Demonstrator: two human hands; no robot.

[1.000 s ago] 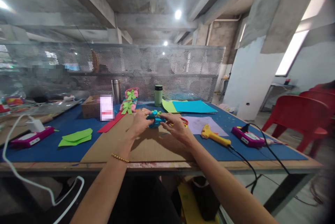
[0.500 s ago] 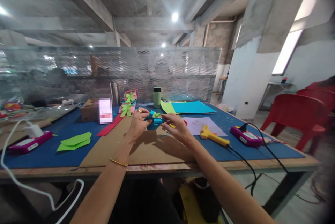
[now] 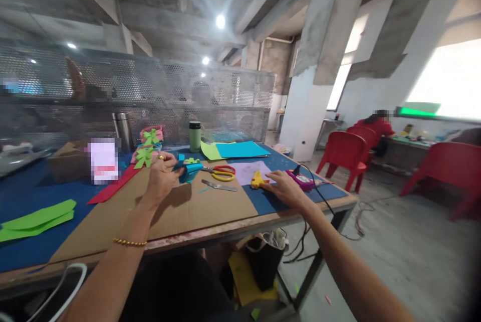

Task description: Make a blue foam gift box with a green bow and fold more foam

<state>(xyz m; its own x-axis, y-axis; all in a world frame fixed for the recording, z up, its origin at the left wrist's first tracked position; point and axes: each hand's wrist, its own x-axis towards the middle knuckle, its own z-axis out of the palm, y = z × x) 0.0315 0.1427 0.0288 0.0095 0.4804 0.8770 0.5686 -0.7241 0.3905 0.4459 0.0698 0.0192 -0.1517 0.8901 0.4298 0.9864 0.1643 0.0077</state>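
Observation:
My left hand (image 3: 162, 176) pinches a folded piece of blue paper (image 3: 191, 173) above the cardboard sheet (image 3: 210, 206). A small green paper bow (image 3: 192, 160) shows just behind that piece. To the right, my right hand (image 3: 287, 187) is closed round the handle of a yellow glue gun (image 3: 257, 180), which lies on the purple paper (image 3: 242, 169). The hand covers most of the handle. Between my hands are scissors (image 3: 224, 173) with red and yellow handles and a small metal blade (image 3: 221, 187).
Green bows (image 3: 145, 156) on pink pieces, a red strip (image 3: 112, 185), a steel flask (image 3: 123, 131) and a green bottle (image 3: 194, 137) stand or lie farther back. Blue sheets (image 3: 242, 149) lie behind the scissors. A purple power strip (image 3: 303, 181) with a black cable is at the right.
My right hand has left the blue paper and moved right onto the glue gun. My left hand keeps the paper. The view has turned right, and the scissors and blade are now uncovered.

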